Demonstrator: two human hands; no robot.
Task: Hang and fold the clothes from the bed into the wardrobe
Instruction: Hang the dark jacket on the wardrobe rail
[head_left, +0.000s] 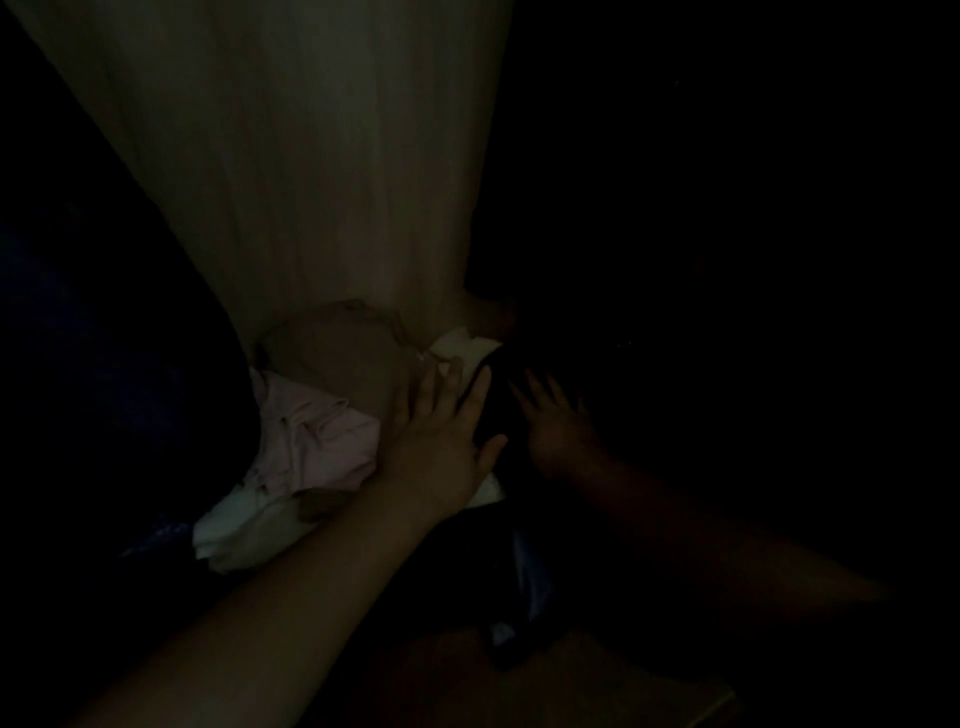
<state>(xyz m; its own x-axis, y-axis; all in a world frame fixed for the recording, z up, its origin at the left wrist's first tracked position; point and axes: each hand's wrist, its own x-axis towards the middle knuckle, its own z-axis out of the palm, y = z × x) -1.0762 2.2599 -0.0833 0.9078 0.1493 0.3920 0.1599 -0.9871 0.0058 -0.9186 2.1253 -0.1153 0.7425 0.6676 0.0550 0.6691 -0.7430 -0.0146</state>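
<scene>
Left hand (441, 436) flat, fingers spread straight, pressing the black garment (498, 415). Right hand (558, 421) likewise splayed on it. Left of it: pink garment (317, 441), white garment (244, 535). Behind: wooden wardrobe panel (311, 182).

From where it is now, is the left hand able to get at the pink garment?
Probably yes. The left hand lies flat with straight fingers on the clothes pile, right beside the pink garment. Nothing visible lies between them, though the dim light hides detail.

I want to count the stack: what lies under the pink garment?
Under the pink garment a white folded cloth shows. Anything deeper is covered and too dark to tell.
</scene>
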